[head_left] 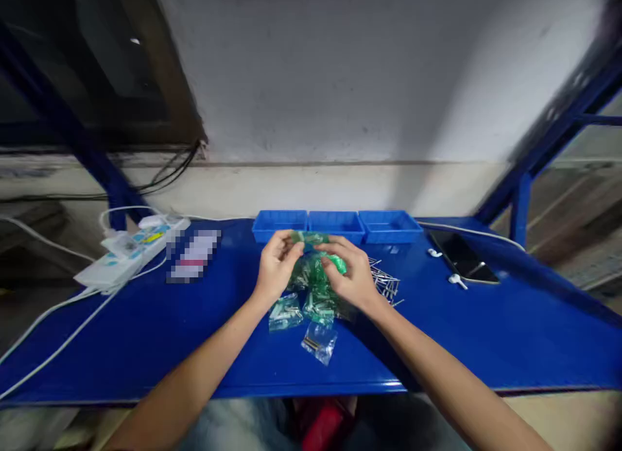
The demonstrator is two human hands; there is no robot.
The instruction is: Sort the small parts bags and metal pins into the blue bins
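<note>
My left hand pinches the left end of a small green see-through plastic bag, thumb against fingers. At the bag's right end are the closed fingers of my right hand. The bag is stretched level between both hands, above the table. Below it lies a heap of green plastic bags with small metal parts inside, partly covered by my hands. A flat bag of silvery parts sits left of the heap. Closer to me is a clear bag with a few thin metal pieces.
Loose thin metal pins lie right of my right hand. Three blue trays line the table's back edge. A phone and white earbuds rest at right. A power strip with cables stands at left on the blue table.
</note>
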